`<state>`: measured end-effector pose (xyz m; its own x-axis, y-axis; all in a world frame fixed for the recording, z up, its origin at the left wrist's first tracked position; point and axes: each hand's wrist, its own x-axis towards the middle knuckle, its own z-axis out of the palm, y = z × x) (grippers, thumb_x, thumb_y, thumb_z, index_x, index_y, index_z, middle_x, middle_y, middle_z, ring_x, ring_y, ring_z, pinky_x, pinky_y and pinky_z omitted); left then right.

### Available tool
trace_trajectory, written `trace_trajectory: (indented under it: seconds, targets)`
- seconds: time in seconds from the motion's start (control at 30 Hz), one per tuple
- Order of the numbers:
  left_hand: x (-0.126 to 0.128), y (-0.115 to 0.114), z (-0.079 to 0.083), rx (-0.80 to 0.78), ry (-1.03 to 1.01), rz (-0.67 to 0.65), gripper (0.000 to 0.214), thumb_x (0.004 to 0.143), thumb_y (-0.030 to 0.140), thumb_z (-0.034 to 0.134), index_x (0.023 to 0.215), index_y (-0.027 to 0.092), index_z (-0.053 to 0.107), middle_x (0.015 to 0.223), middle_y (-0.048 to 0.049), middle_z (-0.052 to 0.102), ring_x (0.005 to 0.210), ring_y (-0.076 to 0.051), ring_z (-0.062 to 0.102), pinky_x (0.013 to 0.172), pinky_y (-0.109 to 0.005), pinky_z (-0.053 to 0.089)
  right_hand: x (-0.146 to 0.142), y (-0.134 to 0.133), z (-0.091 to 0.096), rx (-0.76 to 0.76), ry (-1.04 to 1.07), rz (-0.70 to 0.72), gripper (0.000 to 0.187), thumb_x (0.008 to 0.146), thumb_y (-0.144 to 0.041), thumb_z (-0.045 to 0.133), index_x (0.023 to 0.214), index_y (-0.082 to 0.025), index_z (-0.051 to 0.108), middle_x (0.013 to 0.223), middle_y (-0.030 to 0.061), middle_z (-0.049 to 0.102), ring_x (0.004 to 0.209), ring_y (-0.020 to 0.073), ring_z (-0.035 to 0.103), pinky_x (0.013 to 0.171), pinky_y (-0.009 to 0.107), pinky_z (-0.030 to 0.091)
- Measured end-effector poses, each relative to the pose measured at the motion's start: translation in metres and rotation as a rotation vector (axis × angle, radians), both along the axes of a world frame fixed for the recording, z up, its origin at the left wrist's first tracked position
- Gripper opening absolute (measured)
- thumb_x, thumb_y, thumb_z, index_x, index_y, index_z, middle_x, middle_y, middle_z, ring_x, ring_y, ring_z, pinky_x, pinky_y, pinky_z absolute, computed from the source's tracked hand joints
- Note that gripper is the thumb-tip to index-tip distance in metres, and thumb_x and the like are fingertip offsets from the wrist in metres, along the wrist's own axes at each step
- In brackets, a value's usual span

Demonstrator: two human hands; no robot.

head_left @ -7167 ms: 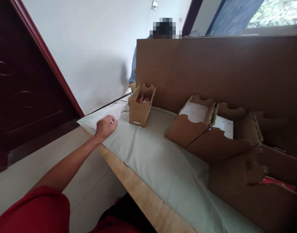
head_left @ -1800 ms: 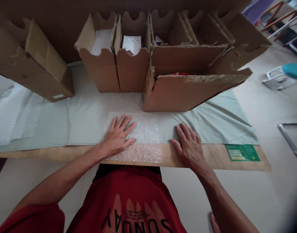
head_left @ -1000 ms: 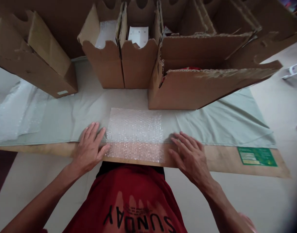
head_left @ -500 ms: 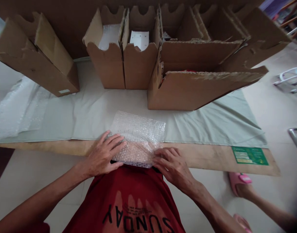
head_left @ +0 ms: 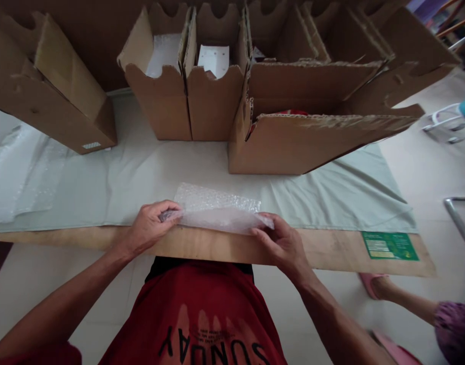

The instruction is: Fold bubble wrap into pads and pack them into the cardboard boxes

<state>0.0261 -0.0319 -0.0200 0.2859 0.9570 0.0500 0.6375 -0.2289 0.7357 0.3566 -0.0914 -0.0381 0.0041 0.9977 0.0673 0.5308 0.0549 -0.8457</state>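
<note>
A piece of clear bubble wrap lies at the front edge of the table, its near part lifted and folded over toward the far side. My left hand pinches the left end of the fold between thumb and fingers. At the right end, my right hand grips the other corner in the same way. The far strip of the sheet rests flat on the pale green cloth. Whether anything lies inside the fold cannot be made out.
Several open cardboard boxes line the back, one with white pieces inside. A wide cardboard box stands right of centre, a narrower box at left. More bubble wrap lies far left. Another person's leg shows at right.
Both hands have lifted the near edge of the bubble wrap and moved it away from my body, folding it over. Earlier the sheet lay flatter, overhanging the table edge.
</note>
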Motion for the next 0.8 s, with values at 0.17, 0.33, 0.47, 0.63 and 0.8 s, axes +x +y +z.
trace_trajectory:
  seconds: [0.17,0.33,0.47,0.63,0.8]
  targets:
    - [0.013,0.015,0.003,-0.099,0.017,0.135,0.039,0.085,0.041,0.063,0.115,0.018,0.072,0.069,0.0021,0.070,0.059,-0.013,0.061,0.056,-0.024,0.049,-0.005,0.015,-0.007,-0.039,-0.128,-0.089,0.038,0.088,-0.033,0.062,0.124,-0.021,0.063,0.076,0.0006,0.072,0.065,0.0197,0.067,0.066,0.033,0.054]
    - [0.018,0.022,0.000,-0.075,0.081,0.110,0.044,0.084,0.041,0.061,0.120,0.017,0.070,0.071,0.0020,0.069,0.062,-0.014,0.062,0.064,-0.026,0.051,-0.007,0.017,-0.003,0.009,-0.254,-0.103,0.020,0.090,-0.034,0.057,0.103,-0.022,0.067,0.078,0.0043,0.072,0.071,0.0219,0.068,0.069,0.034,0.053]
    - [0.018,0.026,-0.001,-0.055,0.134,0.078,0.045,0.085,0.040,0.060,0.123,0.017,0.069,0.073,0.0009,0.070,0.063,-0.015,0.062,0.064,-0.027,0.050,-0.006,0.019,0.002,0.017,-0.270,-0.087,0.031,0.098,-0.042,0.053,0.075,-0.023,0.060,0.071,0.0037,0.067,0.066,0.0201,0.064,0.064,0.032,0.049]
    - [0.021,0.030,-0.001,-0.047,0.269,0.061,0.047,0.087,0.040,0.060,0.128,0.017,0.067,0.076,-0.0002,0.071,0.064,-0.016,0.063,0.064,-0.028,0.048,-0.007,0.021,-0.006,0.196,-0.385,-0.116,0.028,0.098,-0.032,0.054,0.071,-0.023,0.058,0.095,0.0092,0.070,0.084,0.0232,0.066,0.076,0.036,0.050]
    - [0.027,0.033,-0.003,-0.020,0.479,0.053,0.047,0.088,0.036,0.062,0.132,0.019,0.065,0.078,-0.0009,0.072,0.066,-0.018,0.065,0.066,-0.030,0.048,-0.004,0.016,-0.017,0.236,-0.582,-0.128,0.021,0.091,-0.026,0.059,0.071,-0.022,0.061,0.102,0.0109,0.071,0.086,0.0260,0.062,0.077,0.041,0.047]
